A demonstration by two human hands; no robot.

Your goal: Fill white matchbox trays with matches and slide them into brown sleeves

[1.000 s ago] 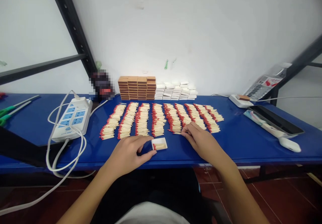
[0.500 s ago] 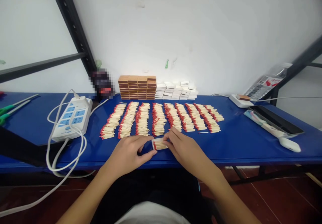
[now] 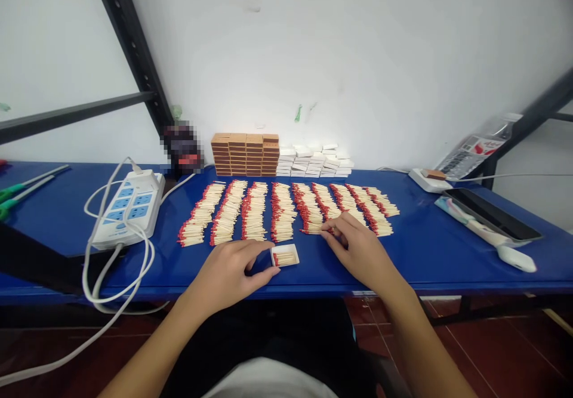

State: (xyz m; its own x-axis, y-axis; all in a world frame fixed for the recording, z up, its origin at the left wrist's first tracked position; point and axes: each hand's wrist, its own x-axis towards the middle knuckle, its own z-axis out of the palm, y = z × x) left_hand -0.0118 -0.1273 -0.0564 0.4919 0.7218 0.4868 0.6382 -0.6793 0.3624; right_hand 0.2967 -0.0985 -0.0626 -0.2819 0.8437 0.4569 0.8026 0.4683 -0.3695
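Note:
A small white matchbox tray (image 3: 293, 255) lies on the blue table with several red-headed matches (image 3: 285, 259) in its lower part. My left hand (image 3: 230, 270) grips the tray at its left end, thumb and forefinger at the corners. To the right, my right hand (image 3: 362, 247) has its thumb and forefinger pinched at the stick ends of matches (image 3: 312, 231) at the near end of a middle row. Beyond both hands, loose matches lie in several slanting rows (image 3: 283, 210), red heads to the left. My right hand hides the near ends of some right-hand rows.
Brown matchboxes (image 3: 245, 154) and white trays (image 3: 313, 162) are stacked against the wall. A power strip (image 3: 129, 210) with looped white cable is at left, near green-handled tools (image 3: 18, 194). At right are a phone (image 3: 495, 213), a white-handled object (image 3: 486, 231) and a leaning bottle (image 3: 478, 144).
My right hand has moved from the tray up and right to the match rows. The tray's inside now shows fully. My left hand stays in place on the tray.

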